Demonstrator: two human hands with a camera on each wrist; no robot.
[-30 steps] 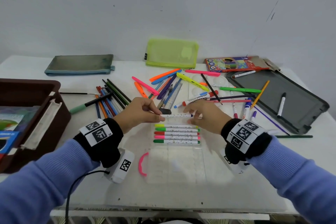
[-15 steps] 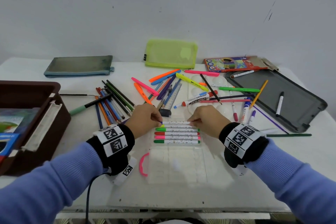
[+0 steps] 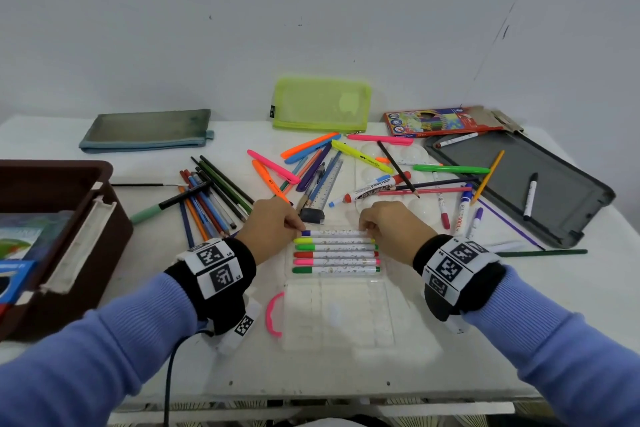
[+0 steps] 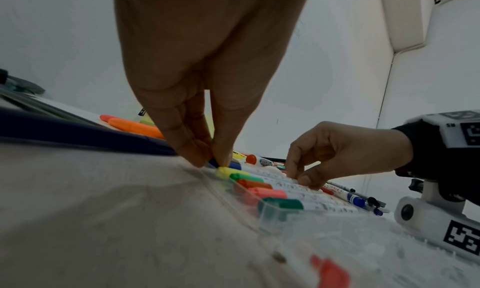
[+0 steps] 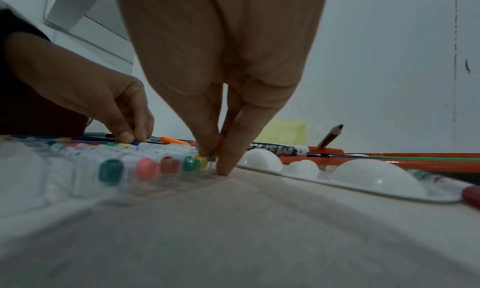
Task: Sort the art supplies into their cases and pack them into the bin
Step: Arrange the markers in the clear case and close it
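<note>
I pinch the blue pen [image 3: 334, 233] at both ends — my left hand [image 3: 273, 229] on the cap, my right hand [image 3: 391, 227] on the tail. It lies level in the clear case [image 3: 337, 308], just beyond the yellow pen [image 3: 334, 240]. To seat it well, I judge I should press both ends down evenly until it clicks, keeping it parallel to its neighbours — no twisting, or the row may pop loose.
</note>
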